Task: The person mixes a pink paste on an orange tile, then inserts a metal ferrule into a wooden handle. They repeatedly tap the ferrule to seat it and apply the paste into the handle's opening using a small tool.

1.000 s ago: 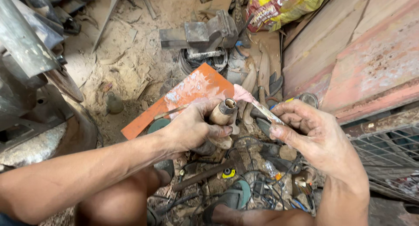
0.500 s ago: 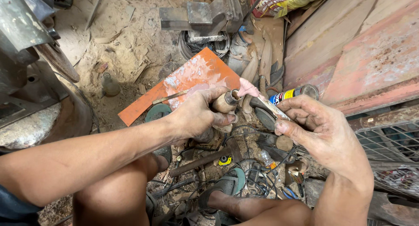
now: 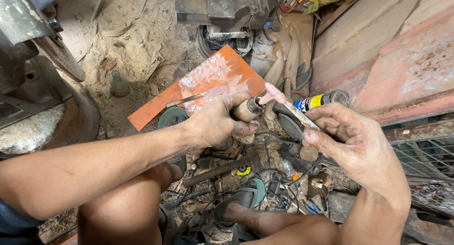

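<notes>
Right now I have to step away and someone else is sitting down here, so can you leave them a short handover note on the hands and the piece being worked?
Left hand: closed around a short tan wooden handle with a metal collar, held over the ground clutter.
Right hand: fingers pinch a thin pale blade that runs into the handle's collar end, with pink material at the joint.
Nearby: orange paint-smeared metal sheet on the sandy floor behind the hands, small tin can by the right fingers, grey bench vise farther back.
Done: blade sits at the collar.
Left: whether it is seated firmly cannot be told.
</notes>
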